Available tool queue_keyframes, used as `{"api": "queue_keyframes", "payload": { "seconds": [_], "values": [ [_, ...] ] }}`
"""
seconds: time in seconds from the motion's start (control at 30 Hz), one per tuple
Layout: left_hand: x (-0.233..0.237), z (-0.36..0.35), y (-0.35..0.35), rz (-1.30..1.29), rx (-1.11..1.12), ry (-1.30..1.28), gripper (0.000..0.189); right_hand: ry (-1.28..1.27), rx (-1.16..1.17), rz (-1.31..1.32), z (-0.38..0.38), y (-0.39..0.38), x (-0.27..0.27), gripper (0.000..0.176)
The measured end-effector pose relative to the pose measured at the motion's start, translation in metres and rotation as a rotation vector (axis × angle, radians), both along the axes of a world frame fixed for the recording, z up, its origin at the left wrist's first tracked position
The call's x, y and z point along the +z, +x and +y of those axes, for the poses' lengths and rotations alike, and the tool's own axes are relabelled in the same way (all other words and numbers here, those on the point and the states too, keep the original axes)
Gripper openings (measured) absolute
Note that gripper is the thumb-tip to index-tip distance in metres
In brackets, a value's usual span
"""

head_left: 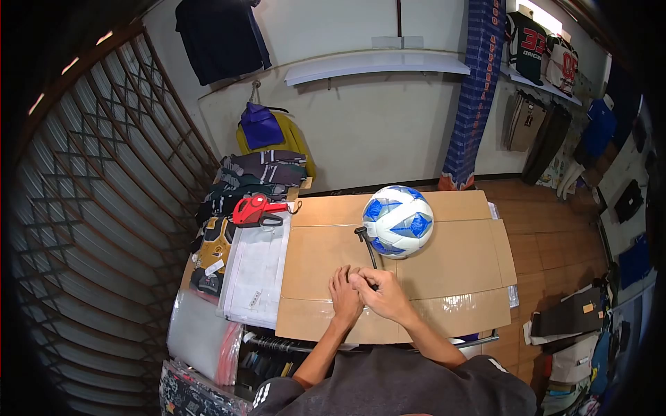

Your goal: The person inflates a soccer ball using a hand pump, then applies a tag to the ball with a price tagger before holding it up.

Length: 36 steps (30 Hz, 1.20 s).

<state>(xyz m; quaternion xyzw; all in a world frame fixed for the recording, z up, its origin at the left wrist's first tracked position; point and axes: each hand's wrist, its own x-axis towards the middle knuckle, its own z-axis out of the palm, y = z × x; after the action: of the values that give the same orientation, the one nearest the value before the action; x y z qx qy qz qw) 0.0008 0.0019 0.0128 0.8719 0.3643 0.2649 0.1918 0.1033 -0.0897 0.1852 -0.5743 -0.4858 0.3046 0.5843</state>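
Observation:
On the cardboard sheet (326, 253) rests a white ball with blue patches (398, 222). A thin black hose with a black T-shaped end (361, 231) runs from beside the ball's left side down to my right hand (381, 294), whose fingers are closed round a dark part of it. My left hand (345, 295) lies just left of the right one, on the cardboard, with its fingers apart. The two hands touch or overlap at the left fingertips. What lies under my right fingers is mostly hidden.
Left of the cardboard are a red and black handheld tool (258, 211), folded dark clothes (260, 168) and a white wrapped package (260, 270). A metal rail (479, 341) runs under the front edge. A white shelf (378, 67) is on the wall.

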Motion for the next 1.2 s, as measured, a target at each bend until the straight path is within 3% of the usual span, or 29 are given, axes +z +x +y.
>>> {"api": "queue_keyframes", "payload": {
  "seconds": [0.1,0.2,0.57,0.8,0.9,0.97,1.07,1.2],
  "values": [
    [-0.001,0.001,0.002,0.033,0.007,0.024,0.051,0.108,0.004,0.002,-0.022,0.003,0.057,0.029],
    [0.002,0.001,0.001,0.040,0.004,0.033,0.050,0.143,0.015,-0.004,-0.028,0.007,0.071,0.029],
    [-0.012,0.004,0.000,0.048,0.002,0.025,0.053,0.001,-0.164,-0.041,0.013,-0.004,-0.028,0.033],
    [-0.008,0.003,-0.002,-0.005,-0.022,-0.020,0.056,-0.053,-0.186,-0.173,0.005,-0.013,-0.007,0.033],
    [-0.003,0.003,-0.003,-0.053,-0.048,-0.083,0.057,-0.069,-0.108,-0.083,-0.005,-0.013,0.029,0.031],
    [0.000,0.006,0.001,-0.037,-0.028,-0.089,0.046,0.042,-0.105,-0.107,-0.016,-0.010,0.056,0.029],
    [0.003,0.004,-0.002,-0.035,-0.041,-0.113,0.051,0.094,-0.111,-0.130,-0.031,-0.009,0.080,0.027],
    [-0.003,0.006,0.000,0.037,-0.044,-0.075,0.055,0.060,-0.156,-0.152,-0.015,-0.009,0.049,0.026]
  ]
}}
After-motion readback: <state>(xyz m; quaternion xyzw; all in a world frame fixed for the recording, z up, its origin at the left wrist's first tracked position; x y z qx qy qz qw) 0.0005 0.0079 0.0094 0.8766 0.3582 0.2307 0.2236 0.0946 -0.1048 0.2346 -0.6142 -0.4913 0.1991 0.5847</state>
